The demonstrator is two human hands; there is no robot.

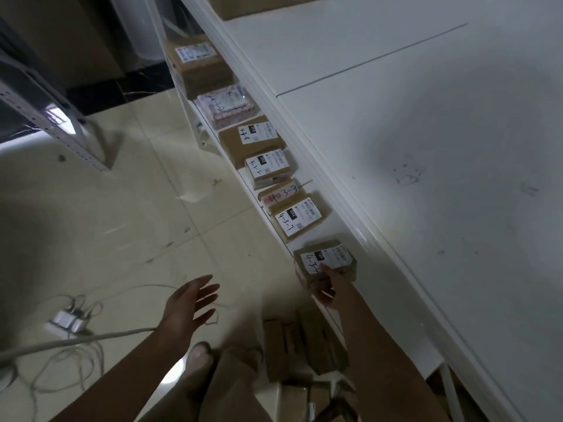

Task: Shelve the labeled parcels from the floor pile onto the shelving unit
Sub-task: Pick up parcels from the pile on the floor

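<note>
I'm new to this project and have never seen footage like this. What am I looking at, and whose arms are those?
There is no machine here. The single picture comes from a camera worn on a person's head, looking forward and down, so the two bare arms are that person's own.

The right hand grips a small brown parcel with a white label, at the near end of the lower shelf. The left hand is open, holds nothing and hovers above the tiled floor.

The big white surface on the right is the top board of the shelving unit. Beneath it, a row of labelled parcels runs along the lower shelf. More brown boxes lie in a pile on the floor. A power strip with cables lies at the left.
</note>
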